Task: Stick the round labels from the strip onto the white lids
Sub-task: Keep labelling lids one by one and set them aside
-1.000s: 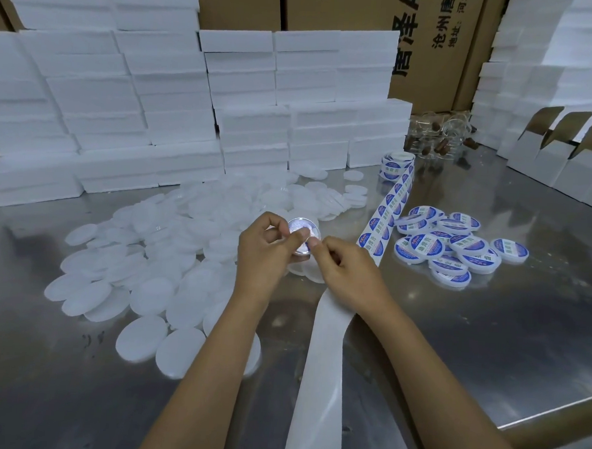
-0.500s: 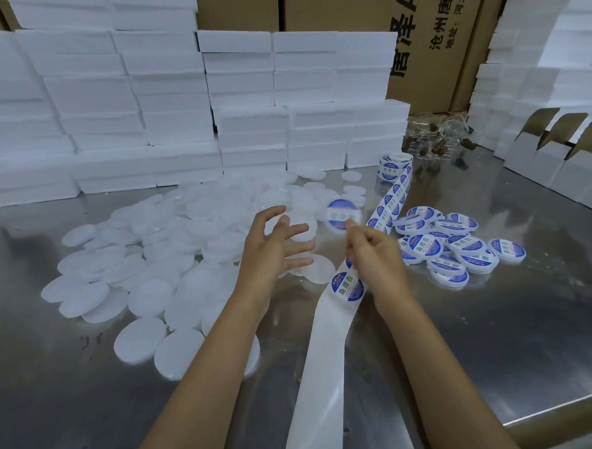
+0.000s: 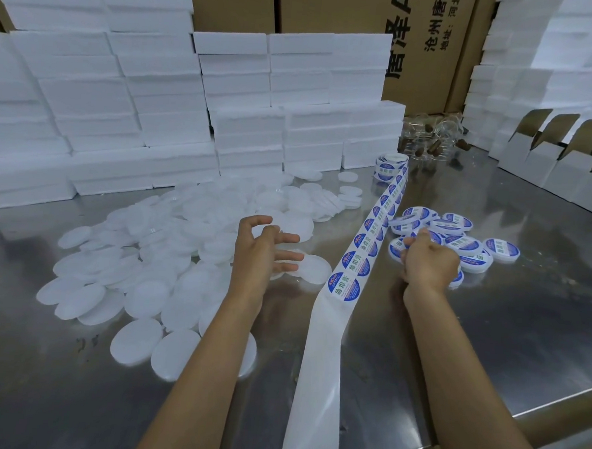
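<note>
Several plain white lids lie spread over the left of the steel table. The label strip runs from its roll toward me, carrying blue and white round labels, and its bare backing hangs over the front edge. My left hand hovers with spread fingers just above the white lids and holds nothing. My right hand has curled fingers at the pile of labelled lids. Its thumb is beside a blurred labelled lid, and whether it grips it is unclear.
Stacks of white foam blocks wall the back and left of the table. Brown cardboard boxes stand behind them. Open white cartons line the right side, and small glass jars sit at the back right.
My hands have parted after pressing a label on a lid. The right hand carried the labelled lid right to the labelled pile. The left hand opened over the white lids.
</note>
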Action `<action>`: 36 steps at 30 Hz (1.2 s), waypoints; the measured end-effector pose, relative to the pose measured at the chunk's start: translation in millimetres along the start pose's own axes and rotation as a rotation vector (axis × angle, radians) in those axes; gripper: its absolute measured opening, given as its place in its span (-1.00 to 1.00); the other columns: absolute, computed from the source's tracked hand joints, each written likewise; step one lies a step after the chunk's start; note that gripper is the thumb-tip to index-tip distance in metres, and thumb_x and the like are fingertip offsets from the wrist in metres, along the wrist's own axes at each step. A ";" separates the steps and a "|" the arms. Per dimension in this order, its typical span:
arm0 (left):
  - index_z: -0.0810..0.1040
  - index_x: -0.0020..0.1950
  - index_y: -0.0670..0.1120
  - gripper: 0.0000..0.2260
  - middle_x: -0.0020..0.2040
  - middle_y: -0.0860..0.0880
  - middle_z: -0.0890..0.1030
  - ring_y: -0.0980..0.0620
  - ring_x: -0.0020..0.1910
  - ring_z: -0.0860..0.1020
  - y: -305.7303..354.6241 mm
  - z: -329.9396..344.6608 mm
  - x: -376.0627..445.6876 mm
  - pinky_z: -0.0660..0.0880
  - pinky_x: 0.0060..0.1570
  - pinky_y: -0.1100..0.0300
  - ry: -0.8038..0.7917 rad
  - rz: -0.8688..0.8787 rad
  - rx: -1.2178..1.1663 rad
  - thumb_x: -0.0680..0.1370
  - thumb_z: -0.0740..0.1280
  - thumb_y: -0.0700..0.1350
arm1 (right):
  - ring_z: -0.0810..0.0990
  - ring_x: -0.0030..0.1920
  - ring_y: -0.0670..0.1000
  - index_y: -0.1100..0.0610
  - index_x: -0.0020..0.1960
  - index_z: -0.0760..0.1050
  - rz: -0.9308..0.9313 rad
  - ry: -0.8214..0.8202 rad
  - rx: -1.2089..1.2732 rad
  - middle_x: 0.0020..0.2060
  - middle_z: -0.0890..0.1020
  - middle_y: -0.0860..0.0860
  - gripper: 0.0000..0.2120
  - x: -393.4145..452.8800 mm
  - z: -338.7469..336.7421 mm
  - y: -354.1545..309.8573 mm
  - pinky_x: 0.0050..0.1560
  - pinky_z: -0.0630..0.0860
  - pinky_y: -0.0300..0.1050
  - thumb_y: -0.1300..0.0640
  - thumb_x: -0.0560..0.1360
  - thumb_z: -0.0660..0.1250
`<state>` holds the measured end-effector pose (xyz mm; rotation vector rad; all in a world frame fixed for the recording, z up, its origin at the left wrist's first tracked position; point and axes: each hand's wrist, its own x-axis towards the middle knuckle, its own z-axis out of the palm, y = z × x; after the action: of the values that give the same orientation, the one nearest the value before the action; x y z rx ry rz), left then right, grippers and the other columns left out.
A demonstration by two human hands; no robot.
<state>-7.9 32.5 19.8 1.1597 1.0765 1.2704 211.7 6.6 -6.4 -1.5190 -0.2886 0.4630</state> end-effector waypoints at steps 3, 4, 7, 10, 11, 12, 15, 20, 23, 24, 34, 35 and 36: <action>0.41 0.20 -0.02 -0.82 -0.24 -0.01 0.73 -0.05 -0.38 0.67 -1.4 -3.2 2.2 0.62 -0.38 0.18 0.036 -0.007 -0.021 0.66 0.16 -0.24 | 0.58 -0.24 0.00 0.15 -0.26 0.62 -0.112 -0.008 -0.113 -0.27 0.67 0.01 -0.61 -4.4 0.6 -1.4 -0.17 0.49 -0.08 -0.01 0.63 0.22; 0.41 0.19 -0.02 -0.81 -0.26 0.00 0.72 -0.04 -0.39 0.67 -1.4 -4.3 2.8 0.62 -0.38 0.18 0.049 -0.010 -0.028 0.65 0.15 -0.25 | 0.58 -0.25 -0.04 0.13 -0.23 0.62 -0.198 -0.035 -0.163 -0.29 0.66 -0.02 -0.66 -8.8 1.3 -2.5 -0.21 0.45 -0.12 0.00 0.62 0.24; 0.42 0.17 -0.03 -0.80 -0.29 -0.01 0.72 -0.03 -0.40 0.67 -0.6 -6.8 3.8 0.62 -0.38 0.20 0.075 -0.008 -0.052 0.63 0.15 -0.29 | 0.59 -0.19 -0.15 -0.03 -0.17 0.56 -0.480 -0.308 -0.287 -0.24 0.63 -0.17 -0.86 -34.3 6.6 -5.6 -0.12 0.51 -0.15 -0.05 0.52 0.32; 0.43 0.14 -0.02 -0.79 -0.28 -0.03 0.72 -0.03 -0.40 0.67 0.5 -7.3 3.9 0.61 -0.39 0.21 0.082 -0.001 -0.065 0.63 0.15 -0.29 | 0.45 -0.01 -0.17 -0.08 -0.04 0.56 -0.779 -0.649 -0.602 -0.10 0.58 -0.26 -0.77 -50.6 11.4 2.0 0.05 0.36 -0.18 -0.17 0.38 0.40; 0.43 0.13 -0.01 -0.79 -0.28 -0.02 0.72 -0.03 -0.40 0.67 0.6 -7.4 4.0 0.61 -0.40 0.21 0.083 0.000 -0.064 0.62 0.14 -0.29 | 0.41 0.04 -0.16 -0.09 0.00 0.56 -0.856 -0.712 -0.705 -0.06 0.56 -0.27 -0.71 -52.8 11.6 4.3 0.10 0.30 -0.17 -0.19 0.36 0.44; 0.42 0.13 0.00 -0.79 -0.28 -0.02 0.72 -0.02 -0.40 0.67 0.5 -7.4 4.2 0.60 -0.40 0.21 0.084 0.001 -0.064 0.62 0.14 -0.29 | 0.38 0.07 -0.15 -0.09 0.02 0.54 -0.900 -0.751 -0.776 -0.03 0.54 -0.26 -0.67 -54.1 11.3 5.8 0.15 0.26 -0.16 -0.21 0.34 0.47; 0.43 0.13 -0.01 -0.80 -0.28 -0.01 0.72 -0.02 -0.40 0.66 -0.4 -8.0 6.0 0.60 -0.39 0.21 0.083 -0.002 -0.060 0.62 0.14 -0.28 | 0.39 0.06 -0.12 -0.07 0.01 0.54 -0.895 -0.783 -0.811 -0.02 0.55 -0.20 -0.68 -54.7 10.5 5.6 0.21 0.24 -0.12 -0.18 0.35 0.50; 0.47 0.10 -0.03 -0.82 -0.28 -0.02 0.72 0.00 -0.38 0.67 0.0 -8.2 5.7 0.62 -0.37 0.21 0.076 -0.014 -0.065 0.63 0.16 -0.27 | 0.47 -0.13 -0.18 0.02 -0.02 0.63 -0.852 -0.796 -0.765 -0.12 0.66 -0.15 -0.87 -59.9 12.0 1.3 0.12 0.35 -0.12 -0.02 0.51 0.40; 0.54 0.08 -0.06 -0.82 -0.12 -0.10 0.71 -0.04 -0.18 0.68 -0.3 -7.6 5.9 0.63 -0.24 0.20 0.073 -0.014 -0.059 0.63 0.20 -0.27 | 0.58 -0.16 -0.28 0.07 0.02 0.60 -0.624 -0.759 -0.484 -0.14 0.67 -0.13 -0.91 -62.5 13.5 -4.9 -0.08 0.46 -0.38 0.11 0.60 0.31; 0.57 0.08 -0.05 -0.83 -0.04 -0.10 0.71 -0.05 -0.09 0.68 -0.1 -6.9 6.3 0.63 -0.16 0.18 0.061 -0.014 -0.036 0.62 0.24 -0.26 | 0.61 -0.17 -0.30 0.07 0.02 0.60 -0.521 -0.761 -0.359 -0.15 0.68 -0.13 -0.91 -62.9 13.7 -7.7 -0.14 0.45 -0.47 0.13 0.61 0.31; 0.56 0.34 0.06 -0.69 0.29 -0.10 0.62 -0.15 0.19 0.64 5.8 5.5 -12.1 0.62 0.18 -0.08 -0.266 0.019 -0.013 0.66 0.30 -0.25 | 0.70 -0.12 -0.13 0.04 -0.03 0.67 -0.266 -0.842 -0.060 -0.17 0.74 -0.07 -0.90 -68.9 12.7 -13.8 -0.11 0.52 -0.28 0.13 0.58 0.36; 0.55 0.35 0.03 -0.68 0.26 -0.09 0.65 -0.16 0.15 0.67 6.4 4.2 -11.9 0.62 0.17 -0.07 -0.262 0.013 -0.043 0.67 0.27 -0.28 | 0.69 -0.12 -0.14 0.05 -0.04 0.66 -0.305 -0.776 -0.087 -0.19 0.74 -0.08 -0.91 -66.6 11.9 -13.0 -0.10 0.53 -0.30 0.13 0.57 0.37; 0.53 0.36 0.00 -0.67 0.24 -0.10 0.66 -0.17 0.11 0.68 6.8 2.9 -11.3 0.62 0.17 -0.07 -0.265 0.001 -0.075 0.67 0.23 -0.31 | 0.68 -0.12 -0.14 0.06 -0.06 0.66 -0.362 -0.692 -0.143 -0.20 0.73 -0.09 -0.91 -63.4 9.8 -11.7 -0.08 0.54 -0.27 0.13 0.57 0.37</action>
<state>-6.2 20.9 26.4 1.2321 0.8266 1.1117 152.7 -13.9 12.2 -1.3597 -1.1349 0.6749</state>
